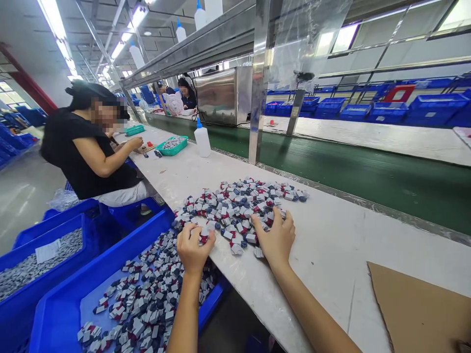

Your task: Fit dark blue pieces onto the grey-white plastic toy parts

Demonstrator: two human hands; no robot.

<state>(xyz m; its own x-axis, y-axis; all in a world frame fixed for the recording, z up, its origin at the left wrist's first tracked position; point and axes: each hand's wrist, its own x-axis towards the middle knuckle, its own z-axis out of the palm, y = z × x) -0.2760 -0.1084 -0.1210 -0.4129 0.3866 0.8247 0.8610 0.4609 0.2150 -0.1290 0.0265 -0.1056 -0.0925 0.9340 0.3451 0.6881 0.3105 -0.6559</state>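
Observation:
A heap of small white, dark blue and red plastic pieces (235, 203) lies on the white worktable. My left hand (194, 247) is at the table's near edge, fingers curled round a few of these pieces. At the right side of the heap, my right hand (275, 238) has its thumb and fingers spread and touches the pieces; its palm side is partly hidden. Below my left hand, a blue bin (55, 309) beside the table holds many more of the same pieces.
A white bottle with a blue tip (202, 138) stands beyond the heap, near a green basket (172, 146) of parts. Cardboard (415, 309) lies at right. A metal post (260, 83) rises by the green conveyor belt (331, 171). A co-worker (91, 152) sits at left.

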